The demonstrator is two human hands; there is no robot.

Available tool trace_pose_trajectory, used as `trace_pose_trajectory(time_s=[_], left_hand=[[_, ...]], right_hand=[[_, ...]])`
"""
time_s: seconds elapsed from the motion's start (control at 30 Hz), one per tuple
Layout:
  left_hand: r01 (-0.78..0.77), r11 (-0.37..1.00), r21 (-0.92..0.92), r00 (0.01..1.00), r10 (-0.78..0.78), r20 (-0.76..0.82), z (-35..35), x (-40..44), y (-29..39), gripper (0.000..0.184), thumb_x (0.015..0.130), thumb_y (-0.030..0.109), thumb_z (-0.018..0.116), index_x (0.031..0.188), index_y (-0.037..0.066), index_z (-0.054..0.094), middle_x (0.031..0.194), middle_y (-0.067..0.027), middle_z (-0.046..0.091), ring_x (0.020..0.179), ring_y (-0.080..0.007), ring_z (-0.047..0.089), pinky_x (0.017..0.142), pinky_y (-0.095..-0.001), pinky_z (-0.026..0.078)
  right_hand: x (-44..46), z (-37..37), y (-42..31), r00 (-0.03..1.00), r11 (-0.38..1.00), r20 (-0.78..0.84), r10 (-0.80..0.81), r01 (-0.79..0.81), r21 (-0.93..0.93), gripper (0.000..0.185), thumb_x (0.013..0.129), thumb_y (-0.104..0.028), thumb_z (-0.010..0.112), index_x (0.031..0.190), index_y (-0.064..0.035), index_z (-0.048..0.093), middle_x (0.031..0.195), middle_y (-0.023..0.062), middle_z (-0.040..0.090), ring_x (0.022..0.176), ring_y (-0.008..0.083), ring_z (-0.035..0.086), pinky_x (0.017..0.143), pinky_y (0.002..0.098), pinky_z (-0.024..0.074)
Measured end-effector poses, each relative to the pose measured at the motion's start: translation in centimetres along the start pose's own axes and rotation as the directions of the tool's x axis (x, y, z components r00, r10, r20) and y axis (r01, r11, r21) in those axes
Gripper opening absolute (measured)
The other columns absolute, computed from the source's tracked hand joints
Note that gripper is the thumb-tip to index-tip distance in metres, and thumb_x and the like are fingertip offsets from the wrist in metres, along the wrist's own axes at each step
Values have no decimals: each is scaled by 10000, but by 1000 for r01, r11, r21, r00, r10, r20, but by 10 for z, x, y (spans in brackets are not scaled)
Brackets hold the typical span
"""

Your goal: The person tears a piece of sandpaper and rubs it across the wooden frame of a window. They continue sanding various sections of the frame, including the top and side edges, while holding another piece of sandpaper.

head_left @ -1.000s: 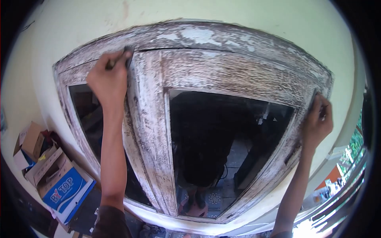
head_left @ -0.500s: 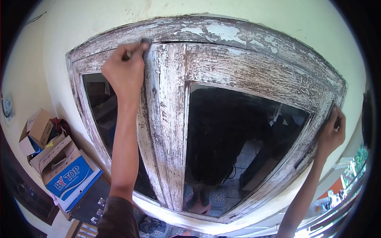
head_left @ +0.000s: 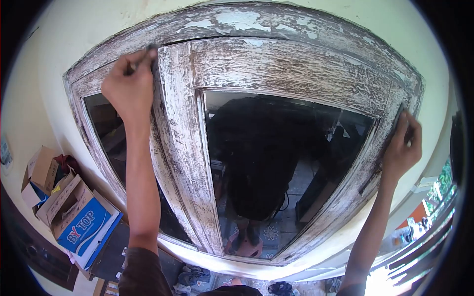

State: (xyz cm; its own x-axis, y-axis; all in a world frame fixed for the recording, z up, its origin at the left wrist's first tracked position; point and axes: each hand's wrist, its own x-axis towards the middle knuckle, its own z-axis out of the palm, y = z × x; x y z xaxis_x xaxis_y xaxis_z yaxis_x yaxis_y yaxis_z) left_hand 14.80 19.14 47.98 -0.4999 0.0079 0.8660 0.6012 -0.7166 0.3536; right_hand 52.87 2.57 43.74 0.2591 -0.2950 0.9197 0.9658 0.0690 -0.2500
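My left hand [head_left: 131, 81] pinches a small dark piece [head_left: 153, 48] against the top of the gap between the two window panels. My right hand [head_left: 402, 143] has its fingers closed on another thin dark piece [head_left: 401, 107] at the right edge of the frame. What these pieces are cannot be made out. Worn, peeling whitish paint over brown wood covers the window frame [head_left: 291, 66]. Dark glass [head_left: 276, 148] in the right panel reflects a person's silhouette. Behind my left forearm, the left panel's glass [head_left: 106, 123] is partly hidden.
Open cardboard boxes, one of them blue and white [head_left: 81, 227], rest on a dark cabinet [head_left: 111, 256] at the lower left. A pale wall [head_left: 29, 93] surrounds the window. Slats [head_left: 419, 251] stand at the lower right. Dark cloths [head_left: 192, 278] lie below.
The view has shifted, so the window first moved right, then back left and up. My left hand stays at the gap's top; my right hand stays along the right edge.
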Motion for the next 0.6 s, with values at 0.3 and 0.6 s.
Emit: trace_pose_trajectory(time_s=[0.3,0.6], left_hand=[[44,996,-77,999,-45,-15,-4,-28,-6,115,741,60,754,809,-23,713,548,46,500,494,-24,350,457,-206,257],[7,1000,-21,1000,-7,4,12,21,21,158,733,129,772,807,0,717,552,28,521,497,-29,350,455,-226,276]], right_hand=[[-30,-5,-7,997,995,14,80,-80,59,120,884,-84,626,949,6,672,868,84,679,749,102,591,699,243,465],[30,19,-30,996,993,14,93,-94,65,102,871,-139,644,931,-75,695,774,62,672,644,105,578,595,241,432]])
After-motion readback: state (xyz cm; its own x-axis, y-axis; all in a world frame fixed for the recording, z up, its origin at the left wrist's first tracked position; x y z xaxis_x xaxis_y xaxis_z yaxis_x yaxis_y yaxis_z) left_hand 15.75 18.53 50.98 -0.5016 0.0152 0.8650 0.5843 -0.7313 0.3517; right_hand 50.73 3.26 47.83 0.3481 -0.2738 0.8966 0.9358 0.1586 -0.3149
